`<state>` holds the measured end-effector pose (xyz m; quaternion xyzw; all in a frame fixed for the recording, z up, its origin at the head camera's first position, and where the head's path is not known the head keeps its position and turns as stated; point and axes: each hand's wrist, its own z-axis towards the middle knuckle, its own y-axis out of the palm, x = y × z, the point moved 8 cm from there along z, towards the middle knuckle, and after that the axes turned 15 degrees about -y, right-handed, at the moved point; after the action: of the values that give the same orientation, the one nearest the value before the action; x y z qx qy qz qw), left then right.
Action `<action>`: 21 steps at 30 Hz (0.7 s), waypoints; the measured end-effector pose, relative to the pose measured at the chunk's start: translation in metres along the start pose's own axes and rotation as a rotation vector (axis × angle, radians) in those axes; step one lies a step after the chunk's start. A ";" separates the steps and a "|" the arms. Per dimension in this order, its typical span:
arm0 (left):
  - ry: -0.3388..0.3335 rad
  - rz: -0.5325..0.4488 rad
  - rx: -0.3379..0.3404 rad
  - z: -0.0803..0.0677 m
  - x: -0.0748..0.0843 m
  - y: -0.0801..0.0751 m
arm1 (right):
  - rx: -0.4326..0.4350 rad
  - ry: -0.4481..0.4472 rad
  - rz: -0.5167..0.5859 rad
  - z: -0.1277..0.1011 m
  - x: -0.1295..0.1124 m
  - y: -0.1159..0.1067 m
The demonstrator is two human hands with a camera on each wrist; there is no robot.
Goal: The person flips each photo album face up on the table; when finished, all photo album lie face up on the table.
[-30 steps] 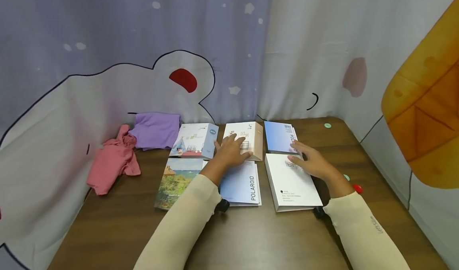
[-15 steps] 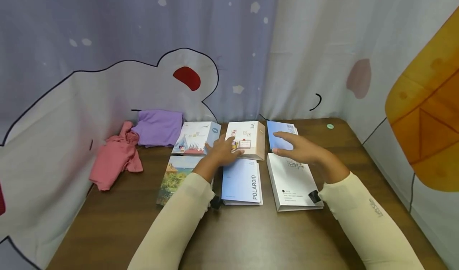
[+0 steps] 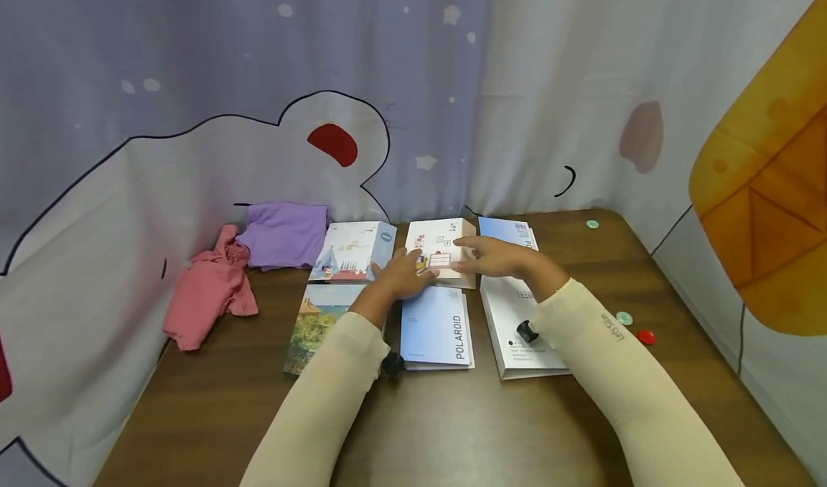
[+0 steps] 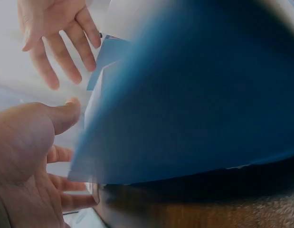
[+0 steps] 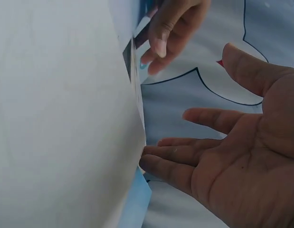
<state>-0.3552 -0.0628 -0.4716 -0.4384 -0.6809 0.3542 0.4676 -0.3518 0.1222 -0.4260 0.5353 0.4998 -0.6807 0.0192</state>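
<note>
Both hands are closing in on the pink-edged album [image 3: 442, 251], which lies in the back row of the bench [image 3: 452, 429], between the house-print album [image 3: 352, 251] and a pale blue album [image 3: 507, 232]. The left hand [image 3: 405, 273] rests flat-fingered on its near left corner, released rather than clenched, and the right hand [image 3: 494, 257] hovers over its right side with fingers spread, grasping nothing. To lift it cleanly, my read is that each hand wants its thumb on the cover and its fingers slipped under the side edges, raising it level so it doesn't drag the POLAROID album [image 3: 438, 327] just in front (those two sit very close together). The head view lays out the whole grid, the white album [image 3: 526, 329] under the right forearm, the pink cloth [image 3: 207, 289] and the purple cloth [image 3: 284, 234] off to the left. The left wrist view shows what it cannot: that hand's open palm [image 4: 23, 161] with the other hand's spread fingers [image 4: 56, 38] opposite. The right wrist view confirms an empty, open palm [image 5: 241, 156] beside a pale cover edge.
</note>
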 end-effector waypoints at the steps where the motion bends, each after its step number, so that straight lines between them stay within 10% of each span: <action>1: 0.001 -0.002 -0.002 0.001 -0.001 0.001 | -0.009 0.008 0.010 0.003 0.000 0.003; 21: 0.054 0.042 -0.006 0.001 -0.001 0.012 | -0.008 0.054 0.017 0.013 0.004 0.020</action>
<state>-0.3529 -0.0588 -0.4833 -0.4636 -0.6595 0.3501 0.4770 -0.3516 0.1050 -0.4430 0.5577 0.4983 -0.6637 0.0136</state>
